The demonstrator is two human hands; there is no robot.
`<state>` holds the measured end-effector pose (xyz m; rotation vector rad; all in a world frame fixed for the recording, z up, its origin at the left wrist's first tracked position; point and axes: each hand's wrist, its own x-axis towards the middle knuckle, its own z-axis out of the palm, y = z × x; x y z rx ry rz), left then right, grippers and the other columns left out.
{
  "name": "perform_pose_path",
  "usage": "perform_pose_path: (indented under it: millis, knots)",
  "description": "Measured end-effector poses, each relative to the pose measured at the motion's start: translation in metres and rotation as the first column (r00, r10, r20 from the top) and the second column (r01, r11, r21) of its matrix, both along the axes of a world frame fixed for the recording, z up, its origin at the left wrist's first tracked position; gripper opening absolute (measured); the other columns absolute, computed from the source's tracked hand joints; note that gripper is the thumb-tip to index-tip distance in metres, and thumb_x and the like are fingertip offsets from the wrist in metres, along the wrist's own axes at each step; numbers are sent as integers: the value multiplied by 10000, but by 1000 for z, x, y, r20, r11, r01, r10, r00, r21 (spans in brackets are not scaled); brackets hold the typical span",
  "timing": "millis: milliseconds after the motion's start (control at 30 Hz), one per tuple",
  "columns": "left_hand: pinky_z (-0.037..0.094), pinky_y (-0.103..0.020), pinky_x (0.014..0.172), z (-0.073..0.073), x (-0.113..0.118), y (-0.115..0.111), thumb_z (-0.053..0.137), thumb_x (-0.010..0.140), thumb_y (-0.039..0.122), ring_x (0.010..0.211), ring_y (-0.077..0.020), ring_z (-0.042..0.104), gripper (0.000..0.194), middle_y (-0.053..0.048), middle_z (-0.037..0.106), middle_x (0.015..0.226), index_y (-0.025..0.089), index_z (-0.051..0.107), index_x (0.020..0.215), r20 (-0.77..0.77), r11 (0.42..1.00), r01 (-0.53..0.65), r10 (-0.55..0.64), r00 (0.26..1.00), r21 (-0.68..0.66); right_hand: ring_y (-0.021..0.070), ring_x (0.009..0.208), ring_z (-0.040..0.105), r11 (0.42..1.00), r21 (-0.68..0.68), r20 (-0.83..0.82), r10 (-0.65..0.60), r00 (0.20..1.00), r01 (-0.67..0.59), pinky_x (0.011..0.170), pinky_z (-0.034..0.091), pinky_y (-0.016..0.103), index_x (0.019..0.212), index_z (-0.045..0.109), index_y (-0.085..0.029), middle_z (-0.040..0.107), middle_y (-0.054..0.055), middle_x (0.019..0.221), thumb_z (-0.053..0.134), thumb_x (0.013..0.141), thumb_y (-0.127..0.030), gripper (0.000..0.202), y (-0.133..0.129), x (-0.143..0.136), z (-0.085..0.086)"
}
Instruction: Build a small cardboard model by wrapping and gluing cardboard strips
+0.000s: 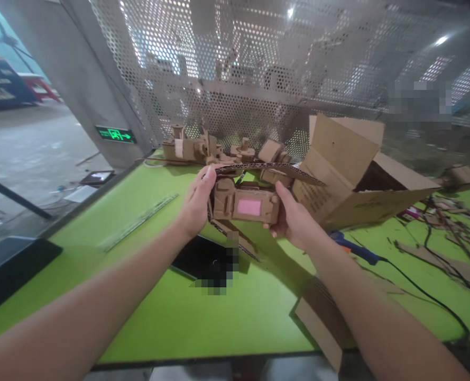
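While both hands (197,202) (294,218) clasp a cardboard model (246,203), the open box (377,208) looks dark inside

Cardboard (223,198) hides most fingers of the left hand (197,205), and pixelation covers part of a black device (197,256).

Green table (258,317): open cardboard box (338,206), cardboard models (187,149) along back, clear ruler (139,222), black flat device (201,259), blue-handled tool (359,251), cardboard scraps (436,262).

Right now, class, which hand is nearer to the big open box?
The right hand. It is just left of the big open box, at the right end of the cardboard model; the left hand is farther off, at the model's left end.
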<state>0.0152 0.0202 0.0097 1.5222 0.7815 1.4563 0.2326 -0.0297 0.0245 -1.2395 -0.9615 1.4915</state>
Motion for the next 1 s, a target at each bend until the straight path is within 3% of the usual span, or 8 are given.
perform_pose_path:
  millis: [167, 367, 467, 600, 700, 800, 933, 1000]
  knots:
    - [524, -515, 1148, -4, -3, -5, 407, 1041, 726, 1290, -333, 681, 633, -88, 762, 1307, 243, 728, 1296, -57, 998, -58, 59, 997, 13, 155, 458, 602, 996, 3, -63, -86, 994, 86, 368, 546, 283, 1069, 749, -191, 781, 77, 779, 640, 952, -688, 522, -2, -6, 2]
    - [595, -594, 1037, -3, -4, -11, 306, 994, 831, 1135, -374, 740, 767, -110, 773, 1140, 281, 677, 1379, -1, 995, 90, -90, 996, -33, 120, 457, 623, 996, -72, -150, -56, 987, 46, 385, 574, 229, 1097, 739, -196, 806, 75, 854, 618, 974, -682, 516, -4, -10, 5]
    - [554, -599, 1119, 4, -12, -9, 568, 786, 948, 1324, -428, 642, 929, -123, 683, 1397, 323, 586, 1473, -121, 969, 227, -215, 969, 98, 104, 421, 607, 995, -83, -189, -64, 980, 49, 356, 545, 197, 1102, 733, -213, 808, 60, 840, 598, 995, -663, 482, -3, -6, 6]
    - [418, -619, 1255, 17, -25, -7, 920, 481, 817, 1476, -484, 493, 1282, -136, 509, 1605, 336, 446, 1570, -271, 898, 396, -339, 901, 191, 100, 397, 602, 997, -58, -204, -63, 977, 52, 321, 521, 181, 1172, 727, -235, 813, 51, 845, 616, 983, -674, 491, -1, -1, 7]
    - [379, -623, 1282, 22, -31, -4, 1015, 392, 687, 1511, -507, 437, 1416, -150, 416, 1672, 336, 392, 1614, -396, 880, 420, -312, 864, 224, 108, 410, 619, 997, -54, -175, -70, 982, 61, 333, 544, 188, 1171, 741, -214, 818, 71, 859, 620, 972, -689, 529, -1, 1, 6]
    - [372, -624, 1285, 19, -31, -1, 1067, 328, 578, 1496, -517, 448, 1522, -186, 438, 1644, 309, 342, 1640, -513, 867, 402, -212, 832, 293, 115, 416, 624, 996, -56, -132, -73, 989, 66, 344, 560, 199, 1107, 759, -187, 817, 90, 844, 628, 944, -732, 584, 0, 3, 6]
    - [416, -645, 1234, 7, -26, 5, 1045, 430, 596, 1409, -481, 532, 1434, -208, 491, 1548, 258, 316, 1618, -551, 790, 324, 21, 834, 520, 113, 407, 612, 995, -65, -114, -83, 990, 76, 320, 526, 189, 1077, 758, -185, 814, 87, 813, 655, 917, -743, 590, 1, 4, 6]
    - [453, -636, 1204, 4, -23, 6, 1032, 509, 552, 1381, -458, 556, 1324, -208, 507, 1507, 247, 332, 1591, -526, 765, 296, 65, 848, 572, 125, 429, 630, 996, -55, -105, -74, 992, 68, 337, 540, 203, 1093, 755, -194, 818, 88, 827, 654, 908, -758, 602, 1, 4, 7]
